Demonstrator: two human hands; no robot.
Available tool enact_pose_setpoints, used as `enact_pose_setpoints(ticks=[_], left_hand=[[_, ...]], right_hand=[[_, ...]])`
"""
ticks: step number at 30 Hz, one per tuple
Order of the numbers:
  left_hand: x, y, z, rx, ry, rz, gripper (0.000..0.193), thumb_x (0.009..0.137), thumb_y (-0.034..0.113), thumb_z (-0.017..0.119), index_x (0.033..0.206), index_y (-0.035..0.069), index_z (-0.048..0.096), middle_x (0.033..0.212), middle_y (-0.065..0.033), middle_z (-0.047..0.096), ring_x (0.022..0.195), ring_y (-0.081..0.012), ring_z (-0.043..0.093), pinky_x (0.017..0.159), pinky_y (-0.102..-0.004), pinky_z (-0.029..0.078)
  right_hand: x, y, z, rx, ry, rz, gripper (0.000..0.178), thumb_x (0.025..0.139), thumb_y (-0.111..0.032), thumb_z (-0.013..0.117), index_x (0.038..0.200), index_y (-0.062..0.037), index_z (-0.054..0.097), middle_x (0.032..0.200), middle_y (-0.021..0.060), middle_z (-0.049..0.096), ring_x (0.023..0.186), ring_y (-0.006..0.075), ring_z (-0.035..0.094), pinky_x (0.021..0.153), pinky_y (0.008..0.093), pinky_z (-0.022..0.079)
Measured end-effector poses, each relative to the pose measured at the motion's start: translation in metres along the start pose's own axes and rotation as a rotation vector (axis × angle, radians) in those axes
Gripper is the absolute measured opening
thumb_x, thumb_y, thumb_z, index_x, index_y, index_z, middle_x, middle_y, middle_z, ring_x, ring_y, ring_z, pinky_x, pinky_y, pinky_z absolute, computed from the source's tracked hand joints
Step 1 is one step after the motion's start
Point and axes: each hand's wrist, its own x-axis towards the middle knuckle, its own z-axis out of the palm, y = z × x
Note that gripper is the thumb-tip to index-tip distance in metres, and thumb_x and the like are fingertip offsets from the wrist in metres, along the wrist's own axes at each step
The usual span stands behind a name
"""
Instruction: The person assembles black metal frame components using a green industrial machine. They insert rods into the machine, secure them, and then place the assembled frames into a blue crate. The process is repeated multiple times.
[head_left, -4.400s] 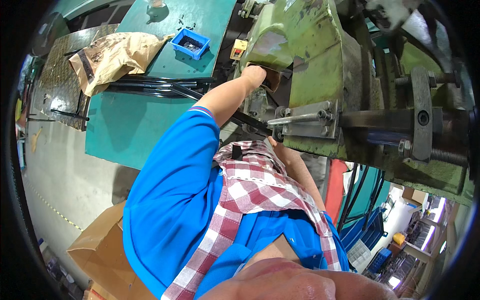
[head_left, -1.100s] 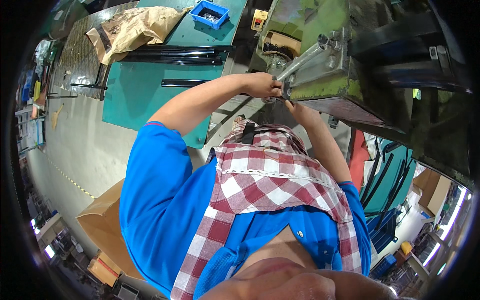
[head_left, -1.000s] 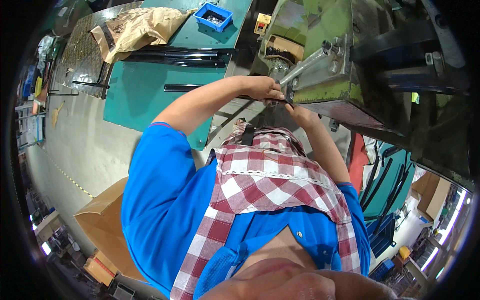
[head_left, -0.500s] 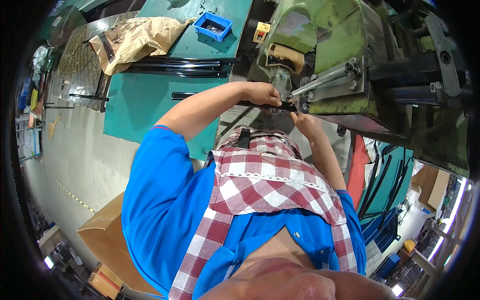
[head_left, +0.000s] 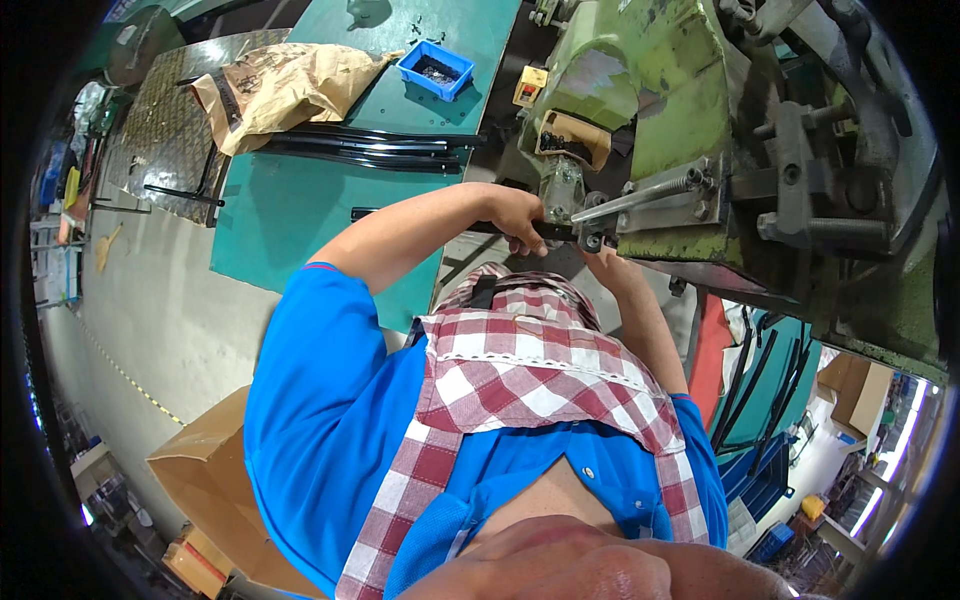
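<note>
A long black metal bar (head_left: 484, 228) runs from the green table's edge to the front of a green press machine (head_left: 680, 130). My left hand (head_left: 518, 216) is closed around it just left of the machine, thumb and fingers curled down over the bar. At the bar's right end, a metal rod (head_left: 640, 199) with a round joint (head_left: 592, 241) sits over or against it. My right hand (head_left: 608, 264) is raised just below that joint; its fingertips are hidden by the tooling and the bar's end, so its grip does not show.
On the green table (head_left: 285, 215) lie several glossy black bars (head_left: 375, 155), brown paper (head_left: 295, 90) and a blue bin (head_left: 436, 70) of small dark parts. A cardboard tray (head_left: 573, 139) of black parts rests on the machine, beside a yellow switch box (head_left: 529, 86). An open carton (head_left: 205, 475) stands at lower left.
The machine's linkage at right has shifted, and the rod's round joint has come down at the bar's end. My left hand has slid slightly left along the bar. The whole view has shifted a little.
</note>
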Motion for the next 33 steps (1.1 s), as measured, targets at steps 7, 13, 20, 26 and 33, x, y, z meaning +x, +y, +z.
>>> enact_pose_setpoints(ticks=[7,13,20,26,33], left_hand=[[-0.01,-0.013,0.001,-0.285,-0.126,0.014,0.039,0.096,0.034,0.05,0.102,-0.004,0.056,0.081,-0.0082,0.063,0.071,-0.0162,0.063,0.065,-0.0304,0.051],[-0.012,-0.018,0.029,-0.521,-0.212,0.064,0.027,0.098,0.027,0.047,0.099,0.001,0.056,0.07,-0.0038,0.056,0.061,-0.0127,0.058,0.056,-0.0264,0.048],[-0.005,0.0,0.089,-0.75,-0.366,0.059,0.026,0.097,0.029,0.048,0.092,0.005,0.053,0.064,0.001,0.049,0.049,-0.0078,0.045,0.045,-0.0223,0.039],[-0.025,0.026,0.116,-0.159,-0.118,0.266,0.033,0.097,0.036,0.046,0.088,0.004,0.049,0.07,-0.0009,0.053,0.062,-0.0101,0.05,0.056,-0.0273,0.041],[-0.037,0.018,0.151,0.117,0.142,0.26,0.029,0.089,0.027,0.059,0.101,0.002,0.051,0.073,-0.0201,0.061,0.073,-0.0399,0.062,0.062,-0.0438,0.047]], right_hand=[[0.027,-0.016,-0.031,0.165,0.081,0.203,0.025,0.081,-0.016,0.06,0.104,-0.0056,0.063,0.098,0.0163,0.062,0.094,0.0367,0.057,0.081,0.0465,0.044],[0.015,-0.033,-0.071,0.266,-0.229,0.372,0.027,0.071,-0.011,0.066,0.097,-0.0081,0.063,0.096,0.0109,0.062,0.094,0.0334,0.057,0.076,0.045,0.048],[-0.025,-0.05,-0.116,0.08,-0.077,0.25,0.032,0.061,-0.011,0.07,0.093,-0.0128,0.065,0.092,-0.0014,0.062,0.098,0.017,0.056,0.099,0.0411,0.036],[-0.041,-0.082,-0.155,-0.07,0.049,0.27,0.025,0.068,-0.01,0.068,0.092,-0.0147,0.064,0.095,-0.0031,0.062,0.097,0.013,0.059,0.103,0.0391,0.033],[-0.063,-0.116,-0.142,-0.16,0.113,0.387,0.021,0.075,-0.013,0.065,0.096,-0.0153,0.066,0.1,-0.0025,0.065,0.104,0.015,0.059,0.104,0.0388,0.032]])
